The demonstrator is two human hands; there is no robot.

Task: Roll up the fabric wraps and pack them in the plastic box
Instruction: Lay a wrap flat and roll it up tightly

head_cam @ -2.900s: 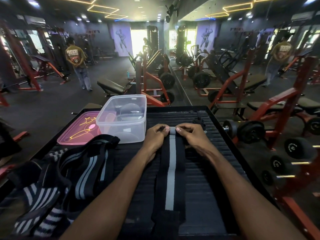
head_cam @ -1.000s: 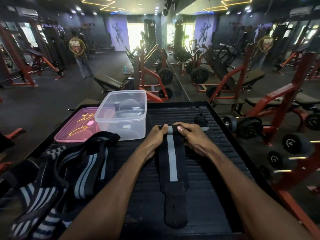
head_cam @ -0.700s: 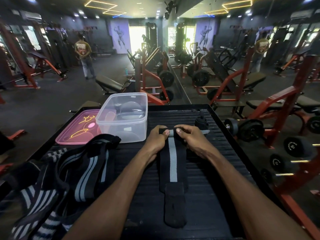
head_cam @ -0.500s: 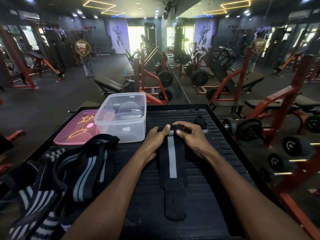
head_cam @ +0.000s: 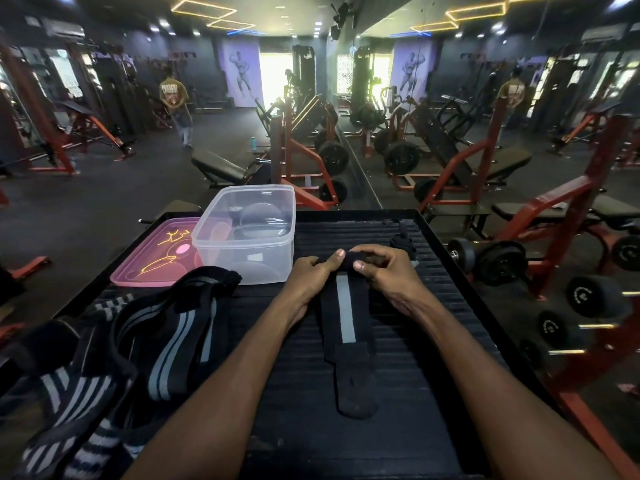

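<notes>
A black fabric wrap with a grey centre stripe (head_cam: 346, 327) lies lengthwise on the black ribbed platform (head_cam: 433, 341). Its far end is wound into a small roll between my left hand (head_cam: 311, 275) and my right hand (head_cam: 384, 268), both pinching that roll. The loose tail ends in a plain black tab near me. A clear plastic box (head_cam: 247, 233) stands open to the left of my hands, with a rolled wrap showing dimly inside. A heap of unrolled black-and-grey striped wraps (head_cam: 138, 344) lies at the left front.
The pink lid (head_cam: 156, 258) lies flat left of the box. A small black rolled wrap (head_cam: 401, 242) sits just beyond my right hand. Dumbbells (head_cam: 491, 261) and red gym frames stand to the right. A person (head_cam: 176, 105) walks far back on the gym floor.
The roll at the far end has grown and the flat part of the wrap has shortened, its tail drawn away from me along the platform. Both hands stay at the roll.
</notes>
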